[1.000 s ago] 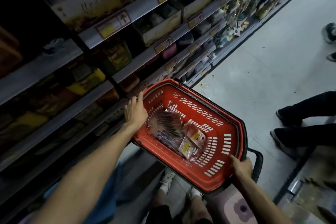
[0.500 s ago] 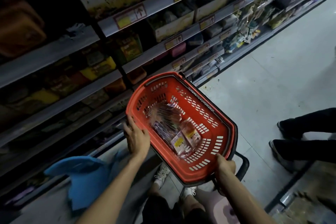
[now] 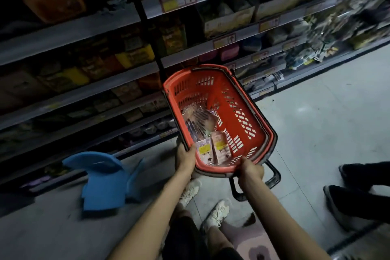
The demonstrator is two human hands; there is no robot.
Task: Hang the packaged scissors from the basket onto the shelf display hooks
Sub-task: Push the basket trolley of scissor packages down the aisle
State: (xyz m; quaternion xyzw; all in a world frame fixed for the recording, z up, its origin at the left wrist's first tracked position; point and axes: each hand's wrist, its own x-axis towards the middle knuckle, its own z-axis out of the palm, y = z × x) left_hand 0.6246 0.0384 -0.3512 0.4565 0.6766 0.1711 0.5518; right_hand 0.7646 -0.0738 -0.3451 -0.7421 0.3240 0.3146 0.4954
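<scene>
Now — left hand (image 3: 186, 159), right hand (image 3: 251, 170) grip basket (image 3: 223, 88); scissors packs (image 3: 212, 148) — stickers (image 3: 203, 150) illegible.

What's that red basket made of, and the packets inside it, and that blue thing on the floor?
Basket: looks like moulded hard plastic, red and slightly glossy, with slotted walls.
Packets: seemingly clear shiny film over printed card, since light glints off them.
Blue thing: matte, thick and bent, perhaps foam; too blurred to be sure.

Shelf-edge labels (image 3: 178, 0) show upward arrows; all other print is too blurred.
</scene>
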